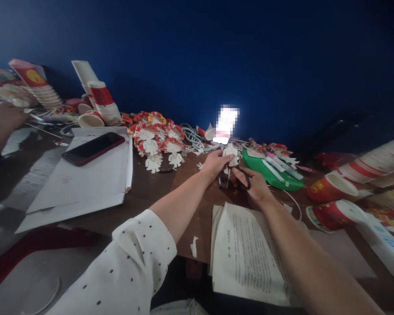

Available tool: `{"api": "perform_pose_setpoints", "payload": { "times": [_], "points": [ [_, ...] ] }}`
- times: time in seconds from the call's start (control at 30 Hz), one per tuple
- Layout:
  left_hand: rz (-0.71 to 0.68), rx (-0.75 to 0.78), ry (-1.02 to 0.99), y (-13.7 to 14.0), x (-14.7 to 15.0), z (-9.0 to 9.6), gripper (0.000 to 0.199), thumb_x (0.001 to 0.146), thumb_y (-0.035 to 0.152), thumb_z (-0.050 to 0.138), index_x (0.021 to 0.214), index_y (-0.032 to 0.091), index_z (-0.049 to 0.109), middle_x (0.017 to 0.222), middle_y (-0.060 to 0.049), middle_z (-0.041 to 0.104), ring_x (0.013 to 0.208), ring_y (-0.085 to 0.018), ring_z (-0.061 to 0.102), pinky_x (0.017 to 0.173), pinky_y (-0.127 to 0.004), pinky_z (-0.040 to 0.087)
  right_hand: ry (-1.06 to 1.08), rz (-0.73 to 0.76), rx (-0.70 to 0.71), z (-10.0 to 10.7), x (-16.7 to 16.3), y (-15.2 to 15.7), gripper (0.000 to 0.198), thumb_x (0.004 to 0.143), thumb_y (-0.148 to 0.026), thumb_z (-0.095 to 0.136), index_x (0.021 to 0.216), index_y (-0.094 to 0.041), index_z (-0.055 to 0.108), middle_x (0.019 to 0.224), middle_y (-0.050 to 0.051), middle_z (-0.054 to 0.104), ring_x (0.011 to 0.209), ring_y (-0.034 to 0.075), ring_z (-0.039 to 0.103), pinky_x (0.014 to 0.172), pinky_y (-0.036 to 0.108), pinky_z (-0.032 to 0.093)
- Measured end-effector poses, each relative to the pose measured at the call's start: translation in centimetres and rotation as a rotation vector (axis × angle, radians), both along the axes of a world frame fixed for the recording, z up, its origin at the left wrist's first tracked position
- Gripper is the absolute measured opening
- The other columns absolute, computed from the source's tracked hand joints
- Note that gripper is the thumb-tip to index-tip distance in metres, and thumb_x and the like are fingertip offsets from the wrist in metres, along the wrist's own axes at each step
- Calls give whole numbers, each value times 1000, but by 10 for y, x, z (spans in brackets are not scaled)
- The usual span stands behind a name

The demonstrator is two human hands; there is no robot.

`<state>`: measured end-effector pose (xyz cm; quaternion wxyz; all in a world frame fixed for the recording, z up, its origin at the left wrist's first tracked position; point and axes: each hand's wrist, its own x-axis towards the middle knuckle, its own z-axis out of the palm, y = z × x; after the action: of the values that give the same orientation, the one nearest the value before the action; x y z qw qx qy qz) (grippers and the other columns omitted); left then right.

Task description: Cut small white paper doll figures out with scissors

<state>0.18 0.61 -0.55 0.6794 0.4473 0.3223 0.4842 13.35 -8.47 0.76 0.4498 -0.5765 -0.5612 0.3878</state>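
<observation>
Near the back of the brown table, my left hand pinches a small white paper piece between thumb and fingers. My right hand is closed around scissors, whose black handle loop shows at the fingers. The blades sit just below the paper; whether they touch it I cannot tell. Right behind my hands, a bright phone screen stands propped up, its content blurred out. To the left lies a cluster of paper doll cutouts with red and yellow decorated tops.
An open printed book overhangs the front edge. A dark phone rests on white sheets at left. Stacked paper cups stand behind; more cups lie at right. Pens lie on a green piece. Another person's arm reaches in at left.
</observation>
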Motion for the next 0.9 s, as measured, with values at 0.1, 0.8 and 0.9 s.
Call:
{"api": "perform_pose_setpoints", "payload": {
  "times": [0.1, 0.8, 0.9],
  "points": [
    [-10, -2, 5, -1, -1, 2, 26, 73, 33, 82, 76, 14, 64, 61, 0, 60, 52, -8, 49, 55, -23, 40, -5, -2, 8, 1, 0, 0, 51, 77, -70, 73, 70, -20, 68, 60, 2, 62, 54, 16, 54, 50, 28, 45],
    [0, -4, -8, -4, -5, 11, 20, 78, 29, 77, 78, 14, 64, 58, 2, 57, 50, -8, 46, 54, -23, 36, -17, 11, -15, 4, 1, -2, 49, 78, -69, 71, 75, -20, 71, 67, 3, 65, 61, 17, 57, 54, 29, 43],
    [5, -27, -37, -5, -5, 12, 13, 80, 24, 72, 82, 14, 65, 61, 1, 60, 51, -9, 49, 54, -23, 39, -3, -23, -20, 4, 0, -1, 50, 76, -70, 73, 81, -20, 73, 69, 3, 67, 62, 17, 58, 55, 29, 43]
  ]
}}
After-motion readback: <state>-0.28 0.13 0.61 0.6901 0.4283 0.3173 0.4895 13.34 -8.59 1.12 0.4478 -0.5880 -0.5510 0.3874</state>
